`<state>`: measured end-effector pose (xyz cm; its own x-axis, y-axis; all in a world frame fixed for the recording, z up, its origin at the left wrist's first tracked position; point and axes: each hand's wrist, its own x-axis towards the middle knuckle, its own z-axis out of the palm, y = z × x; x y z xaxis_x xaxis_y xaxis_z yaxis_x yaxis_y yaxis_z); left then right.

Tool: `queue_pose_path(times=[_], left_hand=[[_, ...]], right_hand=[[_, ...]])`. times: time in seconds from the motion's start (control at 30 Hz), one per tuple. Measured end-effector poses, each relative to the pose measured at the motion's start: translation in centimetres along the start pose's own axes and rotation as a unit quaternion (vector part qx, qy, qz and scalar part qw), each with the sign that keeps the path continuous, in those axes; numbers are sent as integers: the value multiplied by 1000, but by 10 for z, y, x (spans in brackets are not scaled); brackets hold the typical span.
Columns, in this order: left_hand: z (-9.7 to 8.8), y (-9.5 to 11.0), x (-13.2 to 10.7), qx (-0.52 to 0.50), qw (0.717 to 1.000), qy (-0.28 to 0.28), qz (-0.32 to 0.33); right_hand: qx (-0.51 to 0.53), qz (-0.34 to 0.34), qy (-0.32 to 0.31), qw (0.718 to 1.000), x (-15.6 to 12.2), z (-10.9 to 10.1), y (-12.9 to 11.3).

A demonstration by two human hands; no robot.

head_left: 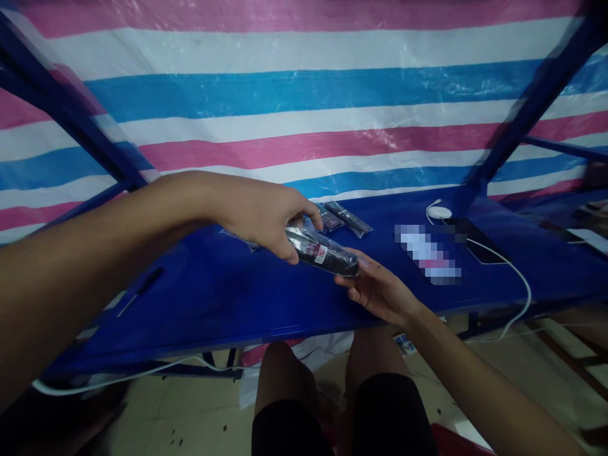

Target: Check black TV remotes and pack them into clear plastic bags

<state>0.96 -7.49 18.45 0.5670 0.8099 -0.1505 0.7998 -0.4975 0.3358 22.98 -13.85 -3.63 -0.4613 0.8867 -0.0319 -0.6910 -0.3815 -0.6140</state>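
A black remote control [327,253] in a clear plastic bag, with a small white label with a red mark on it, is held above the blue table between both hands. My left hand [270,218] grips its left end from above, thumb on the near side and fingers over the far side. Its right end rests in the fingers of my right hand [380,288], which curl round it from below and behind. Just beyond, more bagged remote controls [349,218] lie on the table, partly hidden by my left hand.
On the blue table [199,304] a screwdriver [140,291] lies at left. To the right are a blurred-out rectangular item [427,253], a dark flat device [479,240], a white oval gadget [437,213] and a white cable [527,285]. Striped sheeting [304,95] hangs behind, between blue frame posts.
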Motion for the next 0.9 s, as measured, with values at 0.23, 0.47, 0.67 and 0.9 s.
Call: queue_pose_path(times=[0.23, 0.47, 0.67, 0.9], left_hand=[[5, -67, -44, -268, 961, 51, -52], [55, -52, -45, -391, 887, 232, -84], [35, -22, -49, -360, 904, 230, -17], [25, -12, -54, -352, 905, 240, -1]], right_hand=[[-13, -42, 40, 998, -5, -6, 1], [-26, -19, 42, 999, -9, 2, 2], [-11, -24, 59, 998, -12, -3, 7], [-4, -20, 68, 997, -11, -6, 8]])
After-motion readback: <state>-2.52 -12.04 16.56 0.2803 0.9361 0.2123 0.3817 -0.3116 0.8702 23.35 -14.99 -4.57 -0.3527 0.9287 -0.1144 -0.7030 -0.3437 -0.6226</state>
